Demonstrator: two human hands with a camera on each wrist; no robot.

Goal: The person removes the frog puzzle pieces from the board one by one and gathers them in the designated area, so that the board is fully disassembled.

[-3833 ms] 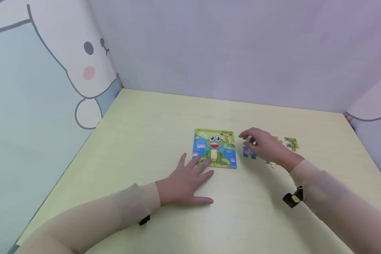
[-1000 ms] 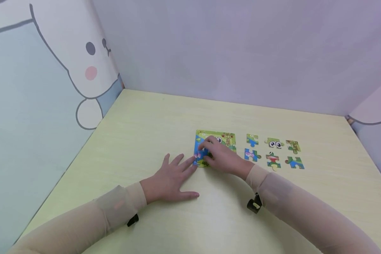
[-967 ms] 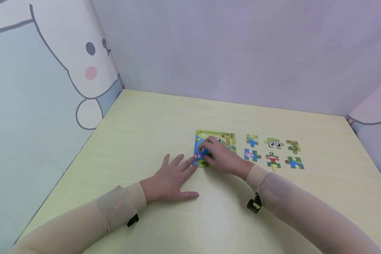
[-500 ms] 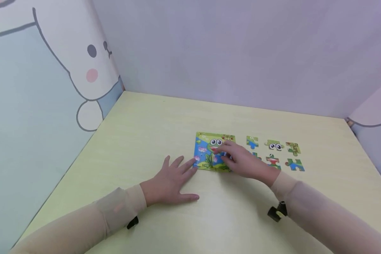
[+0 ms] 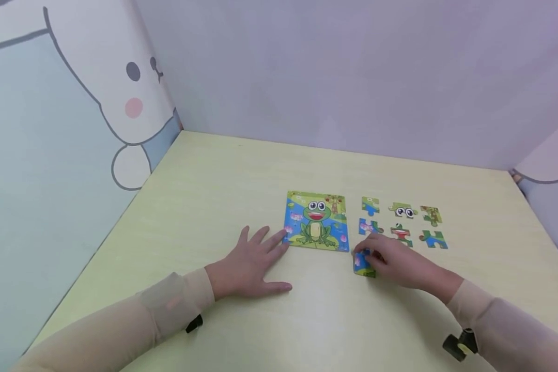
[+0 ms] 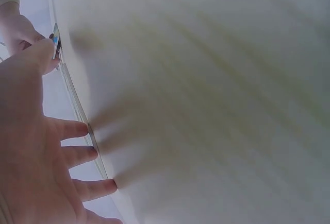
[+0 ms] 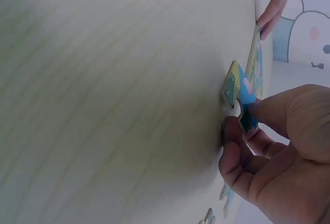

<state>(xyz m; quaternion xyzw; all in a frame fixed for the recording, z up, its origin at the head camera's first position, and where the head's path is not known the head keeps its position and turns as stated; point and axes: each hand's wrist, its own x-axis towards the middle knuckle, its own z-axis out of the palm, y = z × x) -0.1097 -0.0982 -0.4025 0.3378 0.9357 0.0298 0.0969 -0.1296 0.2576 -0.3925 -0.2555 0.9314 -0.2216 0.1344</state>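
My left hand (image 5: pixel 248 263) lies spread on the table, its fingertips at the lower left corner of a square frog picture board (image 5: pixel 317 222). My right hand (image 5: pixel 395 261) pinches a blue and green puzzle piece (image 5: pixel 361 264) between thumb and fingers, just below the near row of loose pieces. In the right wrist view this puzzle piece (image 7: pixel 233 87) shows a pink flower and tilts close over the table, with the thumb on its printed face. Above my right hand lie several loose pieces, among them one with the frog's eyes (image 5: pixel 403 211) and one with its red mouth (image 5: pixel 401 232).
The loose pieces lie in two rows to the right of the board, with a tree piece (image 5: pixel 431 214) at the far right. A pale wall (image 5: pixel 330 77) rises behind the table (image 5: pixel 232 181), and a cartoon-printed wall (image 5: pixel 51 155) stands at the left.
My right hand has moved from over the board to the right and nearer, carrying the puzzle piece, so the whole frog picture shows. My left hand slid slightly left earlier, then stayed still.
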